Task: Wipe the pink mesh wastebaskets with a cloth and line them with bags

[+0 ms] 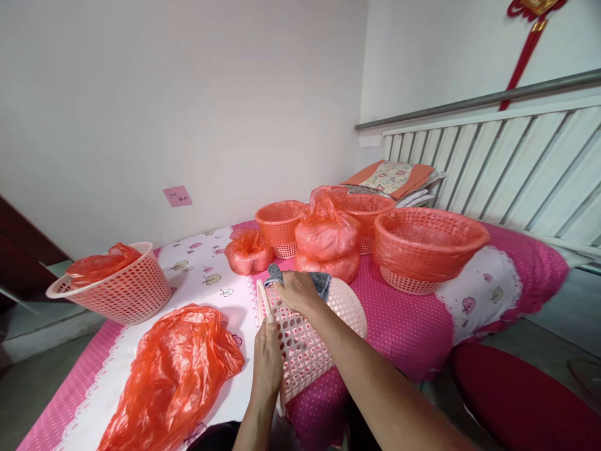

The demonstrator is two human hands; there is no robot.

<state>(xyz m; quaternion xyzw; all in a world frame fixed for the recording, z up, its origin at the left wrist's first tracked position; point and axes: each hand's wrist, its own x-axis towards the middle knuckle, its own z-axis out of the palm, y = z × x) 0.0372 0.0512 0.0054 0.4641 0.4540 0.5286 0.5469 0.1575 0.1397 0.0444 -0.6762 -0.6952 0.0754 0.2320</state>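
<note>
A pale pink plastic basket (310,351) lies tipped on its side in front of me, its rim turned to the left. My left hand (268,351) grips that rim, thumb on the near face. A grey-blue cloth (322,283) is bunched under my right hand (297,291), which presses it against the upper side of the basket near the rim. Part of the cloth sticks out left of the right hand's fingers. To the left lies a crumpled red plastic bag (178,369), apart from both hands.
Behind stand a bag-lined basket (429,247), another lined basket (280,219), and stacked bagged bundles (327,235). A small red bag (250,252) sits beside them. At left is a pink basket (136,288) holding a red bag. A red stool (521,401) stands right, near the radiator (498,150).
</note>
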